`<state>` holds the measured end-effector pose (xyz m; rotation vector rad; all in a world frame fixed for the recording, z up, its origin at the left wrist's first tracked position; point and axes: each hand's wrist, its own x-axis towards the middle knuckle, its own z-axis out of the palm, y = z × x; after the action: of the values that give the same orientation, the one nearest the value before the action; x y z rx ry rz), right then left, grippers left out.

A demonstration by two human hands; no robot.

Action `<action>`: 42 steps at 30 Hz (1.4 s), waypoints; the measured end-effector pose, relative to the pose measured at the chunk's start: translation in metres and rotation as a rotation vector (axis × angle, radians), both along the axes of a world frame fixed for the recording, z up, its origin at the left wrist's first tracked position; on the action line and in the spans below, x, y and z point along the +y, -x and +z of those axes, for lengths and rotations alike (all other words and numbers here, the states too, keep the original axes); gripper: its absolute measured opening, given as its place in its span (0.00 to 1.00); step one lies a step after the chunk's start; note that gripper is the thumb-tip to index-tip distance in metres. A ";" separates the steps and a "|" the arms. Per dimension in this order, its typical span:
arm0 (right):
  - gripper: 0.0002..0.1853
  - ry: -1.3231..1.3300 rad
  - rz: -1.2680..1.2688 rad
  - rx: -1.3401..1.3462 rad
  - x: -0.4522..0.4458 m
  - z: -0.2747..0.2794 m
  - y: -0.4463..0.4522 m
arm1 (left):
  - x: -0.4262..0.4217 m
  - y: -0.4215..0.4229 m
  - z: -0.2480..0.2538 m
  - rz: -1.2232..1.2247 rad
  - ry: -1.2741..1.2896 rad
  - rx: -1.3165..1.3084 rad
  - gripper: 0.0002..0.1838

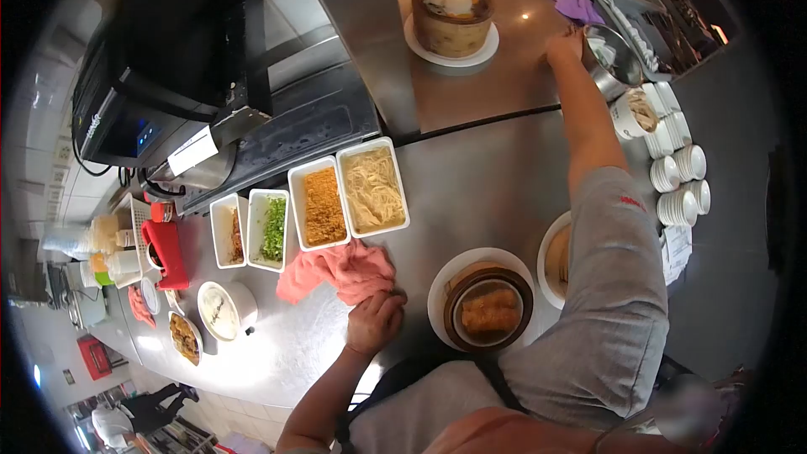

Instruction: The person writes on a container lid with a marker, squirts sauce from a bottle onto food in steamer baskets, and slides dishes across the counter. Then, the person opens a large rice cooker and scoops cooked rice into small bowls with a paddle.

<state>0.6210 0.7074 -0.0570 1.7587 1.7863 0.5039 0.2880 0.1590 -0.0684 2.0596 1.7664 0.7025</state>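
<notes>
Hands: held apart; left hand [376,323] curled at pink cloth [340,271], right hand [564,47] by metal bowl [624,76], grips unclear
Reach: bowl best steadied by its rim, sleeve [618,269] lifted clear of food
Steamers [452,40]: three seen, one left of right hand, two nearer the body
Tubs [377,231]: four, beyond left hand
Cloths: two beside hands, one pink, one purple [577,7]

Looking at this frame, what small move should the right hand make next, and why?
Probably firm up its hold on the side of the steel bowl: the right hand is stretched out to the bowl's rim, though I can't tell whether its fingers already grip. The left hand is at the pink cloth, too far away to steady the bowl.
</notes>
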 end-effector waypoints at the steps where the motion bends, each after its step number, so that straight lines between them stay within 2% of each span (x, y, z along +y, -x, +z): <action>1: 0.26 -0.033 -0.003 0.033 0.005 -0.003 0.001 | -0.001 0.000 0.000 -0.001 -0.005 0.010 0.11; 3: 0.26 -0.086 -0.026 0.100 0.014 -0.019 -0.009 | -0.002 0.002 0.002 -0.007 -0.006 0.025 0.12; 4: 0.22 -0.110 0.057 0.209 0.016 -0.017 -0.014 | -0.001 0.002 0.004 -0.013 -0.007 0.025 0.12; 7: 0.17 -0.087 0.026 0.325 -0.003 0.013 0.003 | 0.001 0.000 0.000 -0.026 -0.035 0.017 0.12; 9: 0.14 -0.183 0.161 0.391 0.001 -0.010 -0.001 | 0.000 0.001 -0.001 -0.029 -0.046 0.022 0.12; 11: 0.12 -0.112 0.235 0.476 -0.017 0.005 0.006 | 0.000 0.000 -0.001 -0.027 -0.048 0.035 0.13; 13: 0.11 0.157 0.192 0.544 -0.019 0.020 0.011 | -0.001 0.000 -0.001 -0.029 -0.030 0.044 0.13; 15: 0.10 0.318 0.111 0.745 -0.011 0.030 0.008 | -0.001 0.000 0.001 -0.028 -0.023 0.057 0.13; 17: 0.09 0.374 -0.022 1.078 -0.016 0.042 0.005 | -0.001 0.001 -0.005 -0.029 -0.059 0.032 0.13; 19: 0.07 0.411 0.275 0.894 -0.050 0.070 -0.001 | -0.004 0.000 -0.004 -0.029 -0.065 0.022 0.13; 21: 0.06 0.357 0.487 0.841 -0.068 0.065 0.013 | -0.001 0.000 -0.001 -0.027 -0.068 0.028 0.12; 23: 0.09 0.212 0.600 0.913 -0.071 0.012 0.028 | -0.001 0.000 0.000 -0.031 -0.063 0.035 0.12; 24: 0.17 0.081 0.692 0.902 -0.092 0.010 0.034 | -0.001 0.000 -0.001 -0.030 -0.074 0.033 0.12; 27: 0.13 0.243 0.535 0.680 -0.109 0.014 0.051 | -0.003 0.000 -0.003 -0.019 -0.091 0.017 0.12; 31: 0.12 0.295 0.573 0.974 -0.083 0.005 0.035 | -0.002 0.000 -0.004 -0.008 -0.105 0.002 0.11; 33: 0.10 0.321 0.457 1.260 -0.100 0.024 0.033 | -0.005 0.001 -0.010 -0.011 -0.115 -0.001 0.11; 35: 0.24 0.889 0.185 1.086 -0.093 0.067 0.050 | -0.004 0.000 -0.006 -0.013 -0.101 0.010 0.10; 36: 0.24 0.758 0.293 1.045 -0.148 0.091 0.058 | -0.004 0.000 -0.009 -0.013 -0.110 0.008 0.10; 39: 0.08 0.875 0.492 1.327 -0.205 0.077 0.071 | -0.004 0.001 -0.007 -0.022 -0.123 0.009 0.09; 40: 0.09 0.980 0.340 1.288 -0.223 0.079 0.079 | -0.005 0.001 -0.006 -0.028 -0.126 0.011 0.08; 42: 0.09 1.131 0.274 1.209 -0.243 0.072 0.088 | -0.005 0.002 -0.007 -0.031 -0.153 0.000 0.08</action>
<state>0.5328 0.4648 0.0147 0.9109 2.2401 -1.5232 0.2861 0.1544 -0.0756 2.1810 1.7250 0.8524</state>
